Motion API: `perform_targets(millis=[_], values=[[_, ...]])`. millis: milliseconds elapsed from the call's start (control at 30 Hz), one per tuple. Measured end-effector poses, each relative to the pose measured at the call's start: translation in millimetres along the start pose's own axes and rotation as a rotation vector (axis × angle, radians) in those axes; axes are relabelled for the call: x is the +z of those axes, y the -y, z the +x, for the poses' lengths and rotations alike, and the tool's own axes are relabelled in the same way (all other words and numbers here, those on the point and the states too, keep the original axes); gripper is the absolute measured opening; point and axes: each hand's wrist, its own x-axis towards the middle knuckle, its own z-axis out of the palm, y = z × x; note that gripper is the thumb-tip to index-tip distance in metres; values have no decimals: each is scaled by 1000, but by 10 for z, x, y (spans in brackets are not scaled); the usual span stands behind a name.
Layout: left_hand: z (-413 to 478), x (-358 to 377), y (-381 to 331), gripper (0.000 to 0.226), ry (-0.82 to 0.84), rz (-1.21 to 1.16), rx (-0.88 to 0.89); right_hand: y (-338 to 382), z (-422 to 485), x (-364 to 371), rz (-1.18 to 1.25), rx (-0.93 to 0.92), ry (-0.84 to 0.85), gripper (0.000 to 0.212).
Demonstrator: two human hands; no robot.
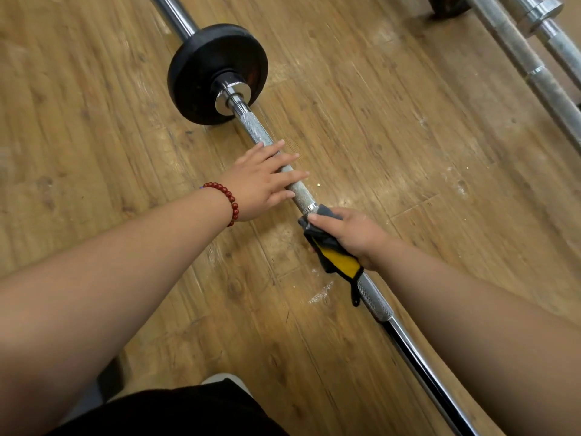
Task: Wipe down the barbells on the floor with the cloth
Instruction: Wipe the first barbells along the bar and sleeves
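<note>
A chrome barbell (251, 125) lies diagonally on the wooden floor, with a black weight plate (195, 77) on it toward the far end. My left hand (264, 177), with a red bead bracelet on its wrist, rests on the knurled grip with straight, spread fingers. Just below it, my right hand (352, 234) grips a grey and yellow cloth (333, 253) wrapped round the bar. The bar under the cloth is hidden.
Two more silver barbells (522, 55) lie at the top right, with a dark plate (446, 7) at their far end. Wooden floor (94, 121) spreads to the left. My dark-clothed knee (188, 413) fills the bottom edge.
</note>
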Motion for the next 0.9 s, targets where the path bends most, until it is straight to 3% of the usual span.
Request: perform_targets(millis=[100, 167, 300, 400, 567, 700, 800, 900], values=[[46, -17, 80, 51, 4, 10, 39, -154, -171, -107, -35, 89, 46, 57], [82, -16, 114, 52, -2, 1, 56, -242, -275, -157, -71, 135, 94, 63], [92, 24, 130, 55, -68, -51, 76, 13, -7, -49, -106, 43, 8, 43], [93, 28, 141, 55, -72, -71, 79, 145, 171, 58, -47, 9, -12, 59], [91, 27, 152, 53, -90, -112, 86, -144, -118, -125, -118, 109, 94, 58], [94, 46, 150, 51, -118, -124, 81, 61, 42, -65, -188, 44, -3, 42], [99, 21, 133, 52, -110, -113, 75, 312, 257, 89, -89, -30, -41, 55], [100, -4, 131, 44, -58, -136, 56, 258, 177, 63, -7, -32, -13, 35]])
